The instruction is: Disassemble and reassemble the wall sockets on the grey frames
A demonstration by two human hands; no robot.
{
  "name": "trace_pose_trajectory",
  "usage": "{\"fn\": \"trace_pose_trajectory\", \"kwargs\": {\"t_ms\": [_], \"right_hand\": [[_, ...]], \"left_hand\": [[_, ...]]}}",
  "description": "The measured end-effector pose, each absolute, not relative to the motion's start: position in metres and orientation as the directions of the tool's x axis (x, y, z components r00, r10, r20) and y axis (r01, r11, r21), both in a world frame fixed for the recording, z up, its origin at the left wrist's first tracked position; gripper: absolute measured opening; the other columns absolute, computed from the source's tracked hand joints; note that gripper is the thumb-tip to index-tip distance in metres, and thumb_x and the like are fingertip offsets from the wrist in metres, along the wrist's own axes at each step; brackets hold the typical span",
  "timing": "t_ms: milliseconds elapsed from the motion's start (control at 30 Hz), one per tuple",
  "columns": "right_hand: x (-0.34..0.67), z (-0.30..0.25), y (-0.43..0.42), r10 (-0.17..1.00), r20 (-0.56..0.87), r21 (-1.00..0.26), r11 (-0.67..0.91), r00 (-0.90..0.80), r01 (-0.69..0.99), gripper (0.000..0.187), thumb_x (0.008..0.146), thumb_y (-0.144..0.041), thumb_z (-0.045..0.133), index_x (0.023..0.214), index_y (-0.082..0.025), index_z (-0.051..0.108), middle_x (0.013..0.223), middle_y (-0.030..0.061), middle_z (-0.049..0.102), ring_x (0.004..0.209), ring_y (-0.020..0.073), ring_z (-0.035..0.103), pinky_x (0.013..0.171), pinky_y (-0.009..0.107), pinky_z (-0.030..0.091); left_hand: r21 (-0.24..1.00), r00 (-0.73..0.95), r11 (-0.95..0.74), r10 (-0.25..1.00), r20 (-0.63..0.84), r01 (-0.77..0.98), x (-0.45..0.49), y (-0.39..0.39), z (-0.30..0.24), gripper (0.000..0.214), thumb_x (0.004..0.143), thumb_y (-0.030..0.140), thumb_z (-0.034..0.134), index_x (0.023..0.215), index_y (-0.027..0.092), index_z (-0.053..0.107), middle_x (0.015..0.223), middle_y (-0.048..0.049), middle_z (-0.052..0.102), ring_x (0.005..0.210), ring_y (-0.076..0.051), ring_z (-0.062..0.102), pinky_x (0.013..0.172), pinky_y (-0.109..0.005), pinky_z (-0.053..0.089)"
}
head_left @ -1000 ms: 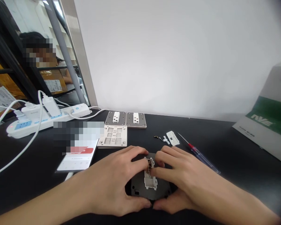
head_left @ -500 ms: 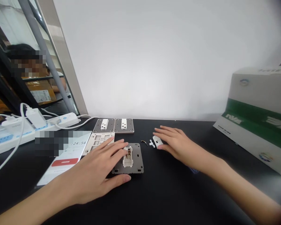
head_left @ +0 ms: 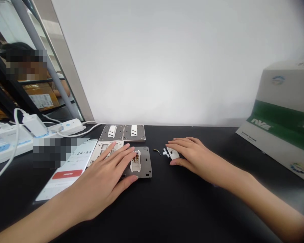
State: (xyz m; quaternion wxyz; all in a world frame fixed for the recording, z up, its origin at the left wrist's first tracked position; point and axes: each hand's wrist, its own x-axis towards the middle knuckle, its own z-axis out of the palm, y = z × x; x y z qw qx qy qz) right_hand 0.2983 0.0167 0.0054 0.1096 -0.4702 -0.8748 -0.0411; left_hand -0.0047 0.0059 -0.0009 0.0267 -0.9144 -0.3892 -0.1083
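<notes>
My left hand (head_left: 105,179) lies with fingers spread over a grey metal switch plate (head_left: 146,162). Its index fingertip is at the white switch housing (head_left: 135,166), where copper contacts (head_left: 136,157) show inside. The thumb rests at the plate's near edge. My right hand (head_left: 192,153) has its fingers and thumb around a small white switch cover (head_left: 172,154) lying on the table, partly hidden by the fingers. Just left of it are a small white plastic cross-shaped piece (head_left: 165,153) and a thin brass strip (head_left: 157,152).
Two grey plates with white inserts, a left one (head_left: 104,133) and a right one (head_left: 127,133), lie behind. A white frame (head_left: 98,148) is partly under my left fingers. A phone (head_left: 58,184), a power strip (head_left: 72,126) and a white-green box (head_left: 276,111) flank the black table (head_left: 167,209). A person sits beyond the glass.
The camera view has shifted slightly. My left thumb is nearer the plate's edge. The white cover is turned a little under my right fingers.
</notes>
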Motion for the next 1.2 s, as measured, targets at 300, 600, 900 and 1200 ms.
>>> {"fn": "trace_pose_trajectory", "kwargs": {"t_ms": [300,600,900,1200], "right_hand": [[0.298,0.005,0.017,0.849,0.205,-0.081,0.510,-0.487,0.856,0.053,0.092,-0.053,0.048,0.133,-0.019,0.055,0.125,0.0130,0.063,0.118,0.0315,0.055,0.094,0.051,0.047],[0.292,0.011,0.013,0.848,0.276,-0.174,0.506,-0.452,0.845,0.056,0.090,-0.051,0.054,0.140,-0.025,0.045,0.133,0.0118,0.054,0.116,0.0280,0.056,0.093,0.046,0.050],[0.227,0.018,-0.025,0.718,0.502,-0.403,0.688,-0.483,0.603,0.068,0.077,-0.040,0.075,0.135,-0.028,0.042,0.124,0.0051,0.059,0.110,0.0196,0.060,0.097,0.031,0.049],[0.221,0.013,-0.028,0.638,0.574,-0.380,0.763,-0.514,0.523,0.040,0.083,-0.028,0.070,0.119,-0.022,0.055,0.110,0.0040,0.067,0.097,0.0149,0.063,0.087,0.027,0.052]], "left_hand": [[0.078,0.642,-0.674,0.728,0.243,0.735,-0.007,0.008,-0.002,0.060,0.098,0.052,0.039,0.144,0.015,0.038,0.149,-0.0107,0.043,0.142,-0.029,0.030,0.119,-0.050,0.020],[0.185,0.595,-0.682,0.716,0.367,0.707,-0.004,0.006,0.006,0.049,0.098,0.044,0.042,0.140,0.019,0.041,0.147,-0.0107,0.045,0.136,-0.028,0.039,0.115,-0.050,0.029],[0.951,0.425,-0.096,0.904,-0.039,0.292,0.011,-0.019,0.029,0.034,0.093,0.045,0.055,0.122,0.026,0.057,0.086,0.0008,0.069,0.080,-0.017,0.067,0.076,-0.031,0.057],[0.921,0.442,0.374,0.848,-0.292,-0.110,0.009,-0.013,0.022,0.019,0.082,0.035,0.073,0.094,0.021,0.072,0.084,0.0009,0.071,0.075,-0.012,0.068,0.074,-0.022,0.058]]}}
